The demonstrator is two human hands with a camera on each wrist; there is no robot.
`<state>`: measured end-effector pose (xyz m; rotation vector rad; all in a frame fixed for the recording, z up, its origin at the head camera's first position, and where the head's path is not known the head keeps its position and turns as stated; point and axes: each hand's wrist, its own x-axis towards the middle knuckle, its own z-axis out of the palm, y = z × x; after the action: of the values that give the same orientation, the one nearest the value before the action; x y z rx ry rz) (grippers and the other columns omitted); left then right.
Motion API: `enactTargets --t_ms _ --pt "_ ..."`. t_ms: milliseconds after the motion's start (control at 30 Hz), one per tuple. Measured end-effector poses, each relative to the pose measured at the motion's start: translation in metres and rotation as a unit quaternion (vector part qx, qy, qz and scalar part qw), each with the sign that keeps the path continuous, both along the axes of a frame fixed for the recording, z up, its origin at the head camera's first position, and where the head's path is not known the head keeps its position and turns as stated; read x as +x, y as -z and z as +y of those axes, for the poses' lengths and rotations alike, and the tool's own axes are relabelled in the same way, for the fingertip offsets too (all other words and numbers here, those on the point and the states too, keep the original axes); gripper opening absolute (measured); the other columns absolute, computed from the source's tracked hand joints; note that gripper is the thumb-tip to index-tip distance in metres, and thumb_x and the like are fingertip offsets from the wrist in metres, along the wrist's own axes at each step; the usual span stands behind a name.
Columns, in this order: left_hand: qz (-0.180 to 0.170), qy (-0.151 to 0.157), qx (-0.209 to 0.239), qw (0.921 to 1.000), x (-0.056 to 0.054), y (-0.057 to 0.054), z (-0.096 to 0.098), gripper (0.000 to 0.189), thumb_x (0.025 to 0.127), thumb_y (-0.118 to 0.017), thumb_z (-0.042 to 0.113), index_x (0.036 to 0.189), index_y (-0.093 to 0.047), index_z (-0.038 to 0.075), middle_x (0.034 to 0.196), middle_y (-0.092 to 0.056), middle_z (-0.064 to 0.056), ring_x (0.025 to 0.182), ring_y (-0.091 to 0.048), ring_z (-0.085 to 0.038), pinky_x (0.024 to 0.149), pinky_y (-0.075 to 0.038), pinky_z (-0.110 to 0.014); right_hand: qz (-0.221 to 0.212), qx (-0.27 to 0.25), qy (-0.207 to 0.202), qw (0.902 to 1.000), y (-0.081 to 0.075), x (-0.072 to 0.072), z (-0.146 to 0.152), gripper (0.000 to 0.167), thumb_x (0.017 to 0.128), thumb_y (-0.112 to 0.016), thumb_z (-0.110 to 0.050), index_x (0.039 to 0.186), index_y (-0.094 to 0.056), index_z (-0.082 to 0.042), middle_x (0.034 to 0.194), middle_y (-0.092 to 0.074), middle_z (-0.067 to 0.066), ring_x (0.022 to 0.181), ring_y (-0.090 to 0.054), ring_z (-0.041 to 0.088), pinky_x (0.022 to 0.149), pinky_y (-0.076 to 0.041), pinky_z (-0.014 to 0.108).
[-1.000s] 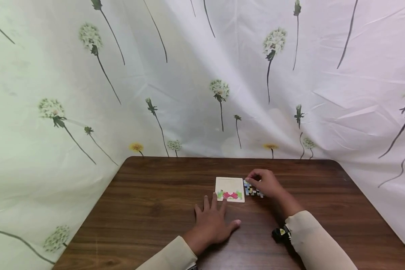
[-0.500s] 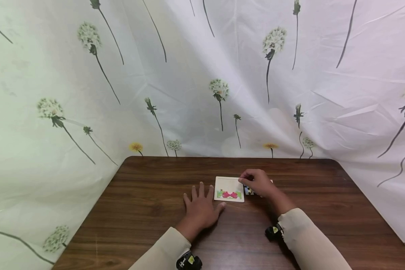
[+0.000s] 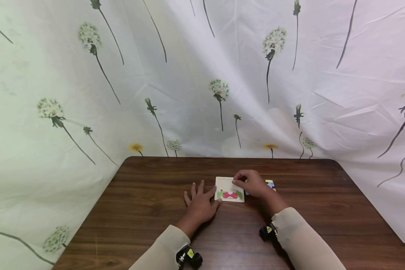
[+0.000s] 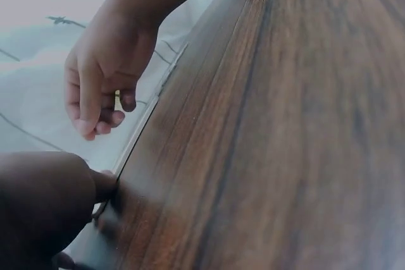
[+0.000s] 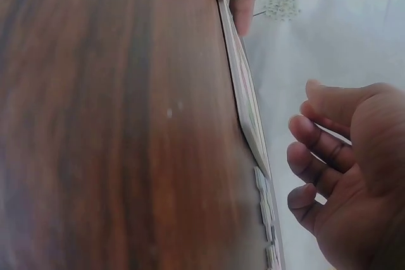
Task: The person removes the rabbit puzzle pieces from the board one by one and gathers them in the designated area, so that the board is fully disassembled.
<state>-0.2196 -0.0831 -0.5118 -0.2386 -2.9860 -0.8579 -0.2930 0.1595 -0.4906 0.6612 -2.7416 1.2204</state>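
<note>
A square white puzzle tray (image 3: pixel 230 200) lies on the table, with a strip of green and pink pieces fitted along its near side. My left hand (image 3: pixel 199 205) rests with fingers spread at the tray's left side; thumb and index finger touch its near left corner. Over the tray's right part, my right hand (image 3: pixel 251 183) pinches a puzzle piece, which its fingertips almost wholly hide. Several loose puzzle pieces (image 3: pixel 270 183) lie right of the tray, partly under the right hand. In the right wrist view, the tray (image 5: pixel 243 102) and loose pieces (image 5: pixel 264 197) appear edge-on.
The dark wooden table (image 3: pixel 148 225) reaches to a pale curtain (image 3: pixel 189 112) printed with dandelions, hanging behind its far edge. Each wrist wears a small black camera, such as the left wrist camera (image 3: pixel 189 257).
My right hand has moved left from the loose pieces to above the tray. The left hand has shifted left from the tray's near edge, and its thumb has closed in on the corner.
</note>
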Motion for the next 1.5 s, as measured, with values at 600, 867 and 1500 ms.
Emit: enactTargets --t_ms 600,867,1500 --pt "0.003 -0.004 -0.019 0.9998 0.003 -0.005 0.000 0.053 0.107 -0.068 0.046 0.155 -0.065 0.026 0.177 -0.034 -0.022 0.166 -0.018 -0.055 0.125 -0.010 -0.084 -0.008 0.105 -0.129 0.9860 -0.006 -0.004 -0.022 0.021 0.097 -0.083 -0.016 0.117 -0.084 -0.013 0.104 -0.074 0.003 0.100 -0.061 0.019 0.092 -0.051 0.038" --pt "0.004 -0.001 -0.024 0.9997 0.001 -0.002 0.000 0.053 0.107 -0.067 0.047 0.156 -0.064 0.026 0.177 -0.033 -0.022 0.166 -0.018 -0.055 0.124 -0.010 -0.084 -0.011 0.154 -0.138 0.9783 -0.003 -0.004 -0.024 0.029 0.098 -0.084 -0.030 0.126 -0.083 -0.025 0.116 -0.068 0.003 0.111 -0.050 0.020 0.094 -0.037 0.045" --pt "0.006 0.001 -0.024 0.9997 0.001 -0.002 0.001 0.052 0.107 -0.068 0.046 0.155 -0.065 0.026 0.176 -0.034 -0.023 0.166 -0.019 -0.055 0.124 -0.011 -0.085 0.034 0.120 -0.168 0.9778 0.016 -0.018 -0.023 0.027 0.094 -0.088 -0.029 0.107 -0.065 -0.023 0.108 -0.066 -0.001 0.103 -0.055 0.021 0.087 -0.039 0.045"
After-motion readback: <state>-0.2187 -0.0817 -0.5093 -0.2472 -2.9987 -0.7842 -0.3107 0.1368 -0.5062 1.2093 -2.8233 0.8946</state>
